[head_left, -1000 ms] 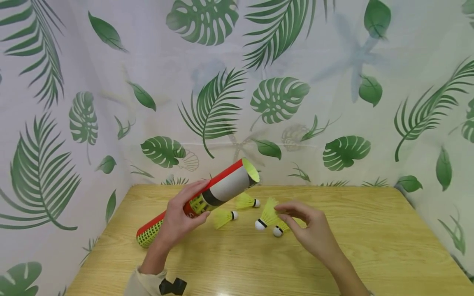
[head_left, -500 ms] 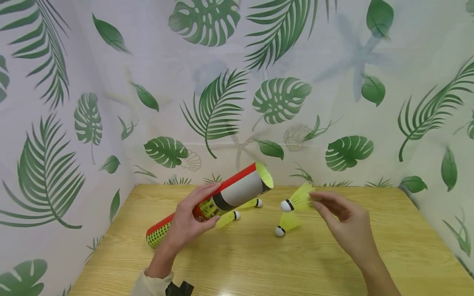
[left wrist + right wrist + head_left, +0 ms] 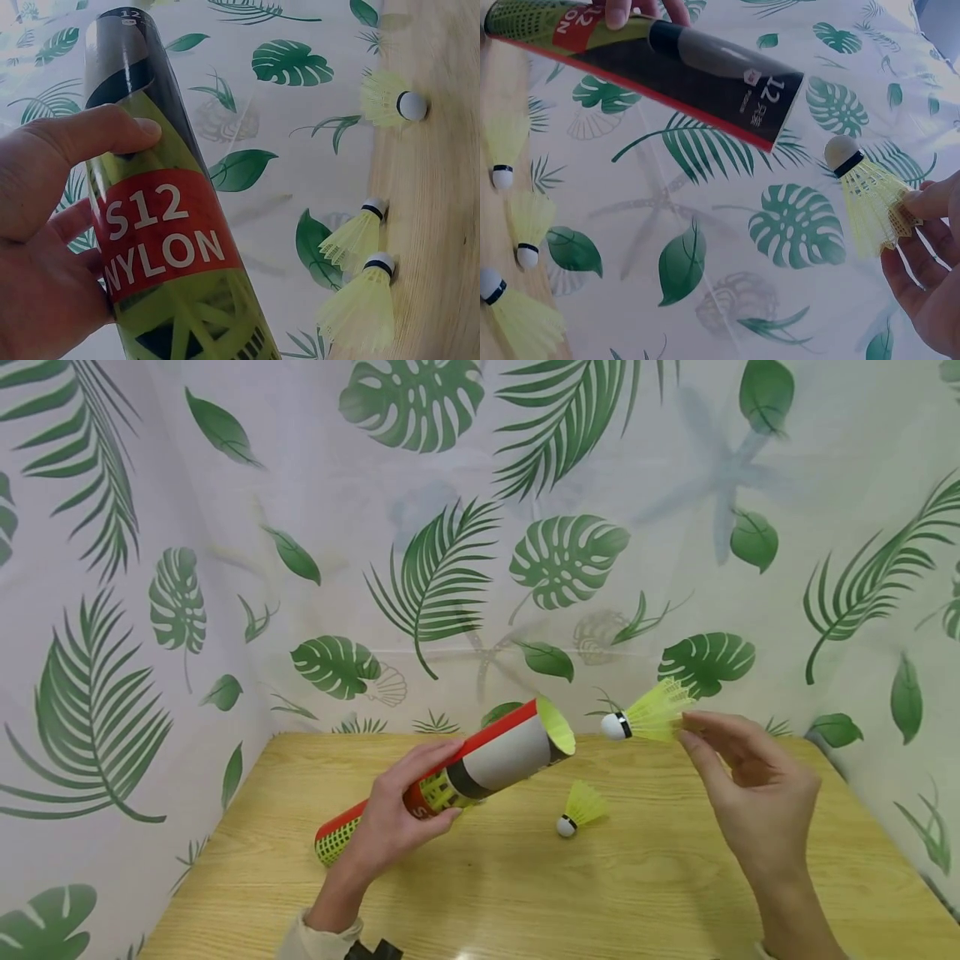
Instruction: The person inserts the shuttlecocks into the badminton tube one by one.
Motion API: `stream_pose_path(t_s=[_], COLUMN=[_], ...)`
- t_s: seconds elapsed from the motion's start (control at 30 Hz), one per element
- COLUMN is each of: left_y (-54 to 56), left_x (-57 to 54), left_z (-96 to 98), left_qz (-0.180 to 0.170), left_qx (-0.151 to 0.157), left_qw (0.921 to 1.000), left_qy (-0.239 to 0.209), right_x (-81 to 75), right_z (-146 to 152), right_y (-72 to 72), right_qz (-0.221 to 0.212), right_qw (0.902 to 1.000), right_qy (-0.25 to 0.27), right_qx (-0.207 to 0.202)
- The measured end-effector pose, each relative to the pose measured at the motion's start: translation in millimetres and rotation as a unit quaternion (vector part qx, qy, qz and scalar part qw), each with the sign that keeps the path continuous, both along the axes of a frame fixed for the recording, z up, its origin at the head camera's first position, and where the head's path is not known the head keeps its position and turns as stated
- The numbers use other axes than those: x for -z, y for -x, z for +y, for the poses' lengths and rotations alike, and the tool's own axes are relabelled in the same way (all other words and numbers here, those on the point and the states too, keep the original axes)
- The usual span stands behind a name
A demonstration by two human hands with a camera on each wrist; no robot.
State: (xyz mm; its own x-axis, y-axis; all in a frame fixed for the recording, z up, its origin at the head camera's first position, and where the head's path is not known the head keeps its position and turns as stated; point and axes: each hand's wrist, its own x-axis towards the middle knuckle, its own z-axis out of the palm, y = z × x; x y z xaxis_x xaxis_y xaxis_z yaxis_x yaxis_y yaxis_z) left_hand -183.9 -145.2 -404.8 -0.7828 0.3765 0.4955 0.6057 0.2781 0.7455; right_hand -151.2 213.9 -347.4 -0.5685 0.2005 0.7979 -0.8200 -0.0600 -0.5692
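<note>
My left hand (image 3: 401, 806) grips a red, grey and yellow-green shuttlecock tube (image 3: 504, 753) around its middle. The tube tilts up to the right, and its upper mouth is uncovered. "S12 NYLON" is printed on the tube (image 3: 169, 225) in the left wrist view. Between thumb and fingers, my right hand (image 3: 761, 789) pinches a yellow shuttlecock (image 3: 652, 714) by its skirt edge. Its white cork points left towards the tube's mouth, with a gap between them. Another shuttlecock (image 3: 581, 810) lies on the table below; two more shuttlecocks are mostly hidden behind the tube in the head view.
Three loose shuttlecocks, among them the lowest shuttlecock (image 3: 517, 319) in the right wrist view, lie on the wooden table (image 3: 637, 893). A white cloth with green leaf prints (image 3: 465, 468) rises behind the table and along its sides.
My right hand has lifted the pinched shuttlecock off the table, moving it up and right and turning its cork leftwards. The tube has shifted right in my left hand's hold.
</note>
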Motion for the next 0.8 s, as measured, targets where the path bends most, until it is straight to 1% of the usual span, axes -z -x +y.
stream_pose_path(t_s=[0.03, 0.17, 0.27, 0.4, 0.53, 0.63, 0.8], left_y=[-0.9, -3.3, -4.2, -4.5, -4.7, -4.4, -3.2], left_x=[0.1, -0.2, 0.3, 1.6, 1.7, 1.5, 1.8], left_z=[0.7, 3.2, 5.9, 8.1, 8.3, 8.6, 9.9], left_qz=[-0.003, -0.009, -0.009, -0.01, -0.012, -0.016, -0.014], left_qx=[0.0, -0.004, -0.001, 0.0, -0.003, 0.001, 0.005], left_qw=[1.0, 0.9999, 0.9999, 0.9998, 0.9998, 0.9998, 0.9998], left_qy=[0.001, 0.005, 0.009, 0.015, 0.015, 0.014, 0.012], right_x=[-1.4, -3.1, -1.0, 3.6, 6.8, 7.9, 11.7], right_z=[-3, -15, -21, -27, -33, -38, -46], right_y=[0.2, 2.0, 3.7, 6.4, 8.3, 7.9, 7.6], right_qz=[0.005, 0.01, 0.008, 0.012, 0.005, -0.013, -0.024], right_qw=[1.0, 0.9998, 0.9989, 0.9974, 0.9936, 0.9901, 0.9909], right_qy=[0.001, -0.02, -0.041, -0.066, -0.105, -0.129, -0.126], right_qx=[-0.005, 0.005, 0.023, 0.027, 0.04, 0.054, 0.04])
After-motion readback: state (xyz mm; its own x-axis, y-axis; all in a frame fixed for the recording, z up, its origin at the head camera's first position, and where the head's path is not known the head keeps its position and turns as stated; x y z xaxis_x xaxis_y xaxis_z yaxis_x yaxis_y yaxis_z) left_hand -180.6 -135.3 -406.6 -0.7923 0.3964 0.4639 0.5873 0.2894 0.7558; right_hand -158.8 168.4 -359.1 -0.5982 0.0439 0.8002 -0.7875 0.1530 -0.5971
